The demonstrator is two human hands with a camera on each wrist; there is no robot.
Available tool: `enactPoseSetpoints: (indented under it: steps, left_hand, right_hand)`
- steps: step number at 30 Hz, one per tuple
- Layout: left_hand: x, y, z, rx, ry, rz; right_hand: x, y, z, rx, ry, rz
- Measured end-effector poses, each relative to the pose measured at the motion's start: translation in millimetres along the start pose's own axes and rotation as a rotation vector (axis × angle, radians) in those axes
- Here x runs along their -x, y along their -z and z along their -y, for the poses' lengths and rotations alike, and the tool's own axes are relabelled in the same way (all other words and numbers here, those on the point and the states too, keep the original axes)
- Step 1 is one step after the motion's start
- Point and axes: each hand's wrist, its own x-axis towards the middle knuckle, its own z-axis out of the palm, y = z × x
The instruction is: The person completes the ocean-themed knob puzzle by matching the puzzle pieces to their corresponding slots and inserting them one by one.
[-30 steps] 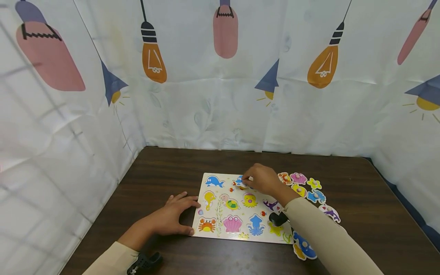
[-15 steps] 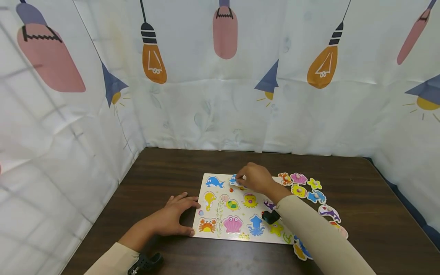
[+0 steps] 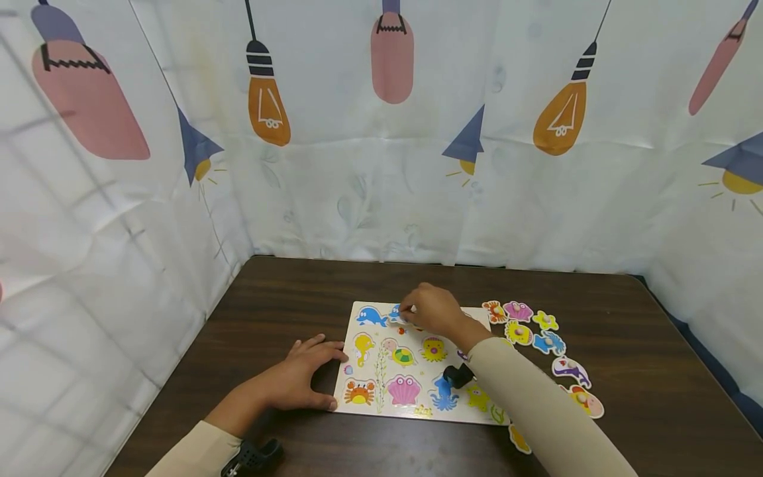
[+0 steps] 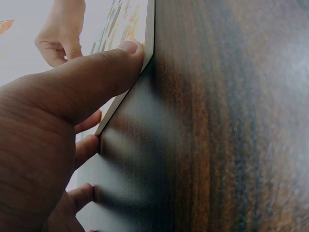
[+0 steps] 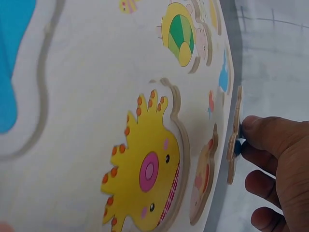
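In the head view a pale puzzle board [image 3: 424,370] with sea-animal pictures lies on the dark table. My left hand [image 3: 301,379] rests at its left edge, fingers spread. The left wrist view has the thumb [image 4: 104,72] along the board's edge and other fingertips against its side. Over the board's far left part, my right hand [image 3: 438,311] pinches a blue puzzle piece [image 3: 394,316] by its knob, beside the blue whale picture [image 3: 371,316]. The right wrist view shows that piece [image 5: 232,162] edge-on, held by a blue knob [image 5: 237,148] between thumb and finger.
Several loose knobbed pieces lie right of the board, among them a crab [image 3: 495,310], a pink shell [image 3: 518,311], a yellow star [image 3: 545,319] and a purple-and-white piece [image 3: 571,370]. A yellow piece [image 3: 519,439] shows below the right sleeve. A printed curtain [image 3: 381,199] closes the back.
My right hand has moved left along the board's far edge with the blue puzzle piece, towards the whale picture. The left hand has stayed at the board's edge.
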Motion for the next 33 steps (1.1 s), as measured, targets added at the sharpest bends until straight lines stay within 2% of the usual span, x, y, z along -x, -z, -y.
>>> enactPoseSetpoints:
  steps: [5, 16, 33]
  left_hand:
    - [1.2, 0.0, -0.9, 0.004, 0.003, -0.001]
    - [1.8, 1.3, -2.4, 0.016, 0.016, 0.011]
    - [1.1, 2.9, -3.5, 0.028, 0.014, 0.019]
  right_hand:
    - [-5, -4, 4, -0.014, 0.027, -0.011]
    - [-14, -14, 11, -0.020, 0.013, -0.010]
    - [-29, -20, 26, -0.024, 0.061, -0.018]
